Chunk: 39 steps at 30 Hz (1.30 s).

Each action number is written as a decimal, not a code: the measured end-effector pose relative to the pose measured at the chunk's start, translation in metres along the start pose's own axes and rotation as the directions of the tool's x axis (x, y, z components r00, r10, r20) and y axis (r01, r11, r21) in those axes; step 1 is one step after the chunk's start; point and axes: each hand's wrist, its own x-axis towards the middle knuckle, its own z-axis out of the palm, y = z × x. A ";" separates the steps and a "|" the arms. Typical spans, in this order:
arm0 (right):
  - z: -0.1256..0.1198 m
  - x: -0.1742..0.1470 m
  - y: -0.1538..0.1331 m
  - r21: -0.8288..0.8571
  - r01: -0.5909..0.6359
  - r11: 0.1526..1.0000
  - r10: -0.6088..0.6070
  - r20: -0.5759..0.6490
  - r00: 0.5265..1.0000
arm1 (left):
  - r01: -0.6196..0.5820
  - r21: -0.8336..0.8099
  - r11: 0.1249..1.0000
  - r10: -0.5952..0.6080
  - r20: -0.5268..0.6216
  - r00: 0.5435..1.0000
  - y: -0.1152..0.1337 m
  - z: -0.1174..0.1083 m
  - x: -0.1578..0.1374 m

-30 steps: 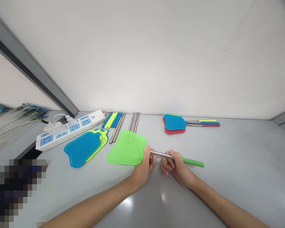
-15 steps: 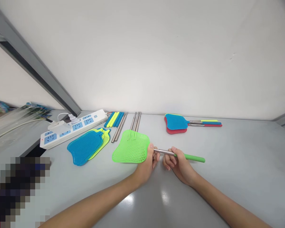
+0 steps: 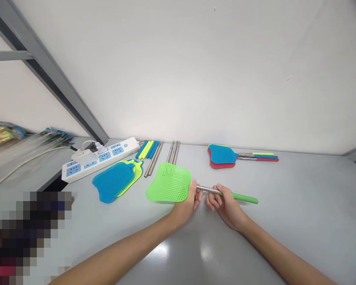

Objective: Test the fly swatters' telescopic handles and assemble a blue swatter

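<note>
1. green fly swatter (image 3: 169, 184) held between both hands, near the middle of the grey counter (image 3: 308, 206); mesh head to the left, green grip (image 3: 243, 197) to the right.
2. left hand (image 3: 187, 204): fingers (image 3: 199, 195) curled around the neck area, thumb up against the right edge of the mesh; exact join covered by the hand.
3. right hand (image 3: 227, 206): fingers grasping the metal rod (image 3: 207, 189) where it meets the green grip, thumb along the top.
4. mesh head overlaps the near ends of one bunch of steel rods (image 3: 174, 152) in this view; contact cannot be told.
5. further left, a second bunch, then a row of loose blue and yellow sleeves (image 3: 148, 149).
6. blue and yellow mesh heads (image 3: 114, 182) stacked beside a white power strip (image 3: 102, 160) with plugs in it.
7. right of centre, near the wall (image 3: 243, 79): complete swatters (image 3: 222, 154) piled, blue over red, yellow just showing, handles pointing right.
8. far left: clear plastic packaging (image 3: 26, 148), blurred.
</note>
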 end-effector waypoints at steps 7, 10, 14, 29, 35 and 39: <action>-0.002 -0.003 0.004 -0.002 0.008 1.000 -0.008 0.090 0.996 | -0.031 0.069 0.997 0.031 0.012 0.999 0.007 -0.001 -0.010; -0.003 -0.003 0.005 0.012 0.016 1.000 -0.017 0.106 0.994 | -0.032 0.073 0.997 0.029 0.046 0.998 0.012 0.000 -0.013; -0.003 -0.002 0.005 0.024 0.012 1.000 -0.015 0.111 0.994 | -0.012 0.070 0.997 0.009 0.045 0.999 0.013 0.002 -0.012; -0.007 0.001 0.004 0.050 -0.010 0.999 0.007 0.069 0.998 | -0.002 0.132 0.991 0.006 -0.026 1.000 0.009 0.002 -0.009; -0.005 0.004 0.000 0.084 -0.062 0.995 0.059 0.033 0.998 | 0.026 0.020 0.999 -0.025 -0.038 0.999 0.005 0.004 -0.002; -0.003 0.005 -0.003 0.084 -0.100 0.991 0.098 0.025 0.995 | -0.021 -0.045 0.999 0.019 -0.041 0.999 0.001 0.003 0.001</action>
